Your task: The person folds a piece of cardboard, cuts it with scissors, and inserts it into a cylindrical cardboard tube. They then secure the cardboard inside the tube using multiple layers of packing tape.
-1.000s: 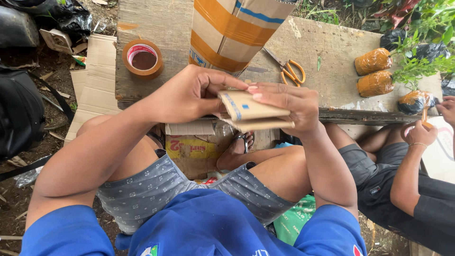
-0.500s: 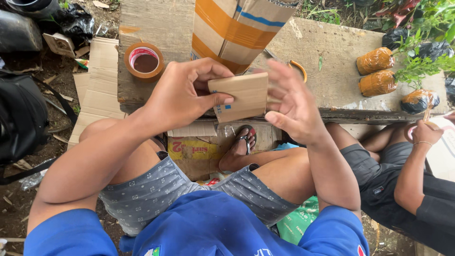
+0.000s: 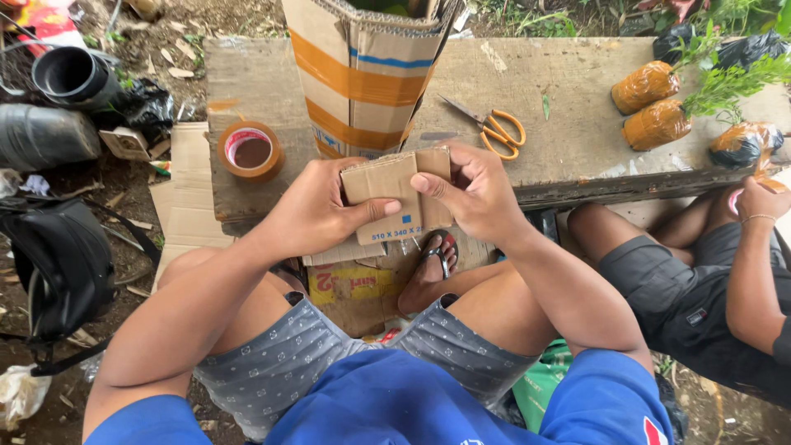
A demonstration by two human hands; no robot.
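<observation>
Gripping cardboard piece (image 3: 395, 194) w/ left hand (image 3: 317, 210) & right hand (image 3: 470, 189)

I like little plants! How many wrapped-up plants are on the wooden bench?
3, all at the bench's right end: two orange-wrapped plants, one dark-wrapped plant at the edge. More may be hidden out of frame.

Head-worn camera looks steeply down, close over lap and wooden bench (image 3: 577, 148).
</observation>
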